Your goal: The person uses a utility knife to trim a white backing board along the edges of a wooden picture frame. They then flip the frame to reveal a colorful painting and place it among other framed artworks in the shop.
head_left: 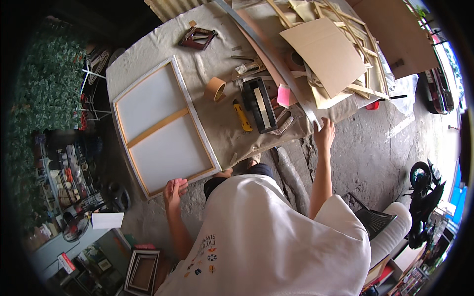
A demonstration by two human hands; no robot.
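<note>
A stretched canvas (163, 153) lies face down on the cloth-covered table, its wooden bars and cross brace showing. At its near edge is my left hand (175, 191), fingers curled together; whatever they may hold is hidden. My right hand (326, 135) reaches to the table's right edge, fingers apart, beside the end of a long metal straightedge (296, 91). Whether it touches the metal is unclear. Between the hands lie a yellow utility knife (242, 116), a roll of brown tape (214, 90) and a black tray-like holder (259, 106) with a pale strip inside.
A dark red staple gun (197, 38) lies at the far side. Wooden strips and a brown board (326, 54) are piled at the far right. A pink-and-white box (283, 95) sits by the straightedge. A parked motorcycle (425, 204) stands right; picture frames (141, 271) lean lower left.
</note>
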